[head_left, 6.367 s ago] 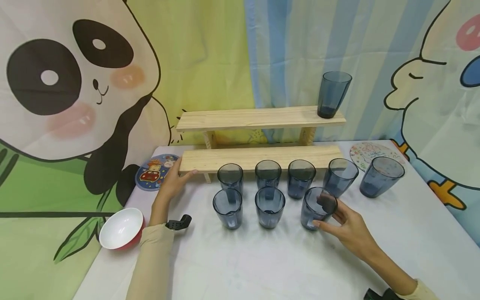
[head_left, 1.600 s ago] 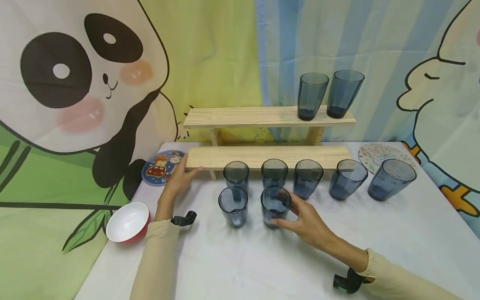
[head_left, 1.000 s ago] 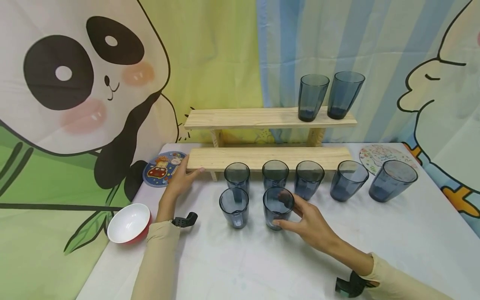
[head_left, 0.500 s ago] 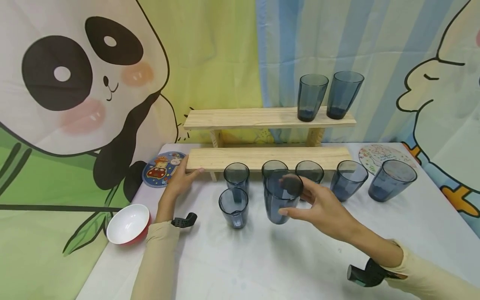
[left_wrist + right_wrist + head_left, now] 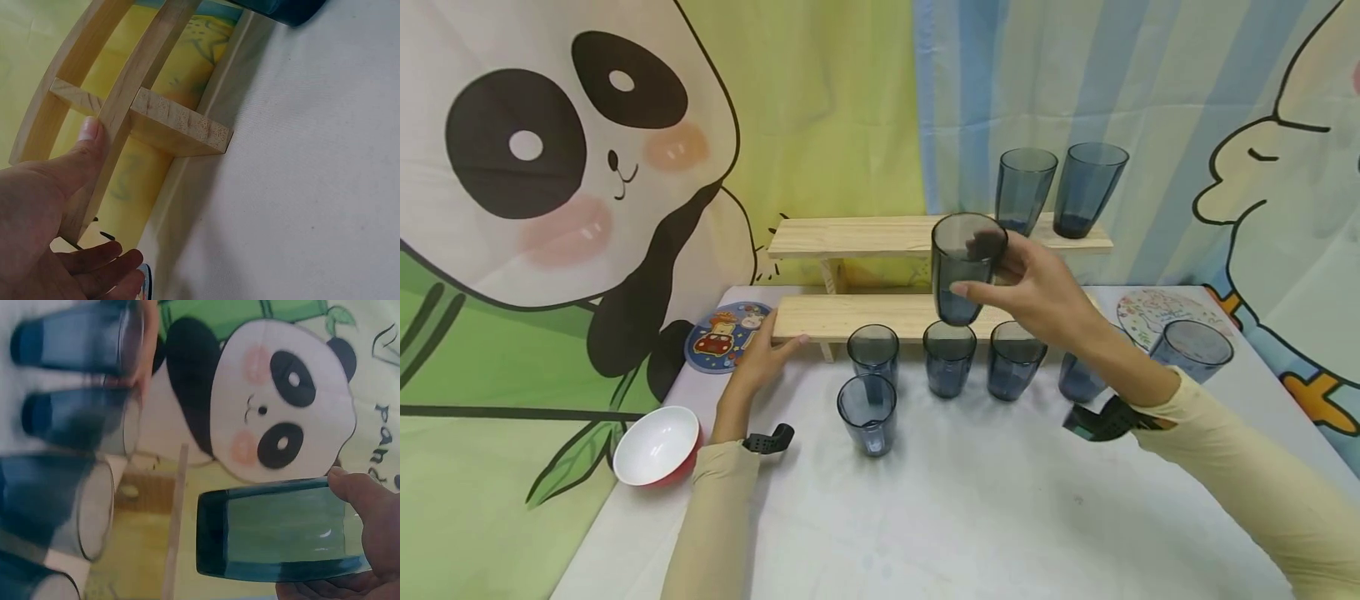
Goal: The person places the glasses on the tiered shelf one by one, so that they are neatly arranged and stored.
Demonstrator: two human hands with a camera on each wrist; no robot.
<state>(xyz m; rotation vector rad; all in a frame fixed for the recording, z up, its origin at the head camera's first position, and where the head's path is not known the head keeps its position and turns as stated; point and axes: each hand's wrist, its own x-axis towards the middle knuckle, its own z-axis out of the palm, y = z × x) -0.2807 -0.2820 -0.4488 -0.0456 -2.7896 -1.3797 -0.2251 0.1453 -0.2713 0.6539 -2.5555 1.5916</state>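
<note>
Big cartoon panda backdrop (image 5: 647, 183) behind a white cloth-covered table (image 5: 925, 517), and the person's right hand (image 5: 1037, 292) has a blue-grey see-through tumbler (image 5: 952, 267) up in the air, roughly upright, in front of a pale two-tier wooden shelf (image 5: 850, 237). Thumb's on one side, fingers curled round the other, base left clear. Left hand (image 5: 762, 360) is loosely spread at the shelf's left end, thumb touching the lower board (image 5: 887, 315), not wrapped round it. Looks like glass to me, so I'd guess stiff, bottom-heavy, kinda slick and easy to chip. Best hold is probably the side wall below the rim, no hard squeezing. Two matching tumblers (image 5: 1026, 183) stand up top; six more tumblers (image 5: 867, 421) sit on the table.
</note>
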